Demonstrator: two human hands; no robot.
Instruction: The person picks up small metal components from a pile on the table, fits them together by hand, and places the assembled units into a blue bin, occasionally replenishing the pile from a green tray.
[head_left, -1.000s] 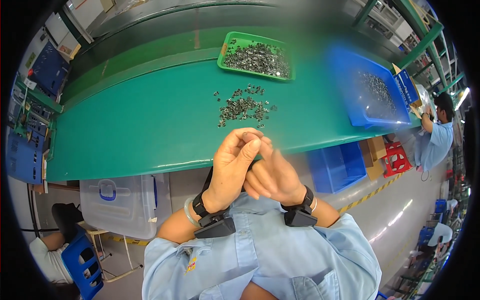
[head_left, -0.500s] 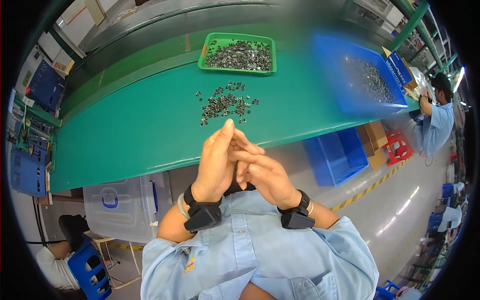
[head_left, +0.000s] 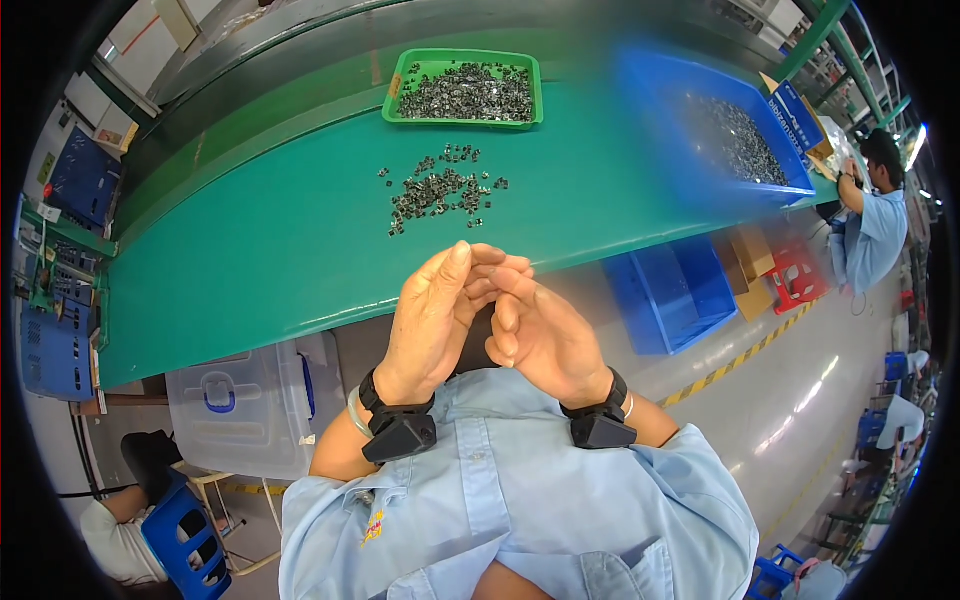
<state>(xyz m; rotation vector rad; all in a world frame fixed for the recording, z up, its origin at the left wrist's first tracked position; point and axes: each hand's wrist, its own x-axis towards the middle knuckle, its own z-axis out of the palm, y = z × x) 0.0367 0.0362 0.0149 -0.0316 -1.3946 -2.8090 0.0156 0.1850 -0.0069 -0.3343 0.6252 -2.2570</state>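
Note:
My left hand [head_left: 428, 318] is raised at the near edge of the green bench, thumb up and fingers stretched toward the right. Facing it, my right hand [head_left: 548, 335] has its fingers extended to meet the left fingertips, with its thumb bent inward. The fingertips overlap, and I see nothing held in either hand. Beyond them on the bench lies a loose pile of small black and silvery parts [head_left: 435, 192]. Farther back, a green tray [head_left: 462, 122] holds many more such parts. Both wrists carry black strapped devices.
A large blue bin [head_left: 690, 195] with small parts stands on the right of the green bench [head_left: 260, 250]. Below are an empty blue crate [head_left: 665, 310], cardboard boxes [head_left: 745, 265] and a clear plastic box [head_left: 240, 430]. A co-worker [head_left: 872, 225] sits at the far right.
My hands have drawn slightly apart at the palms, while the fingertips still overlap. The pile and tray appear slightly higher in the view.

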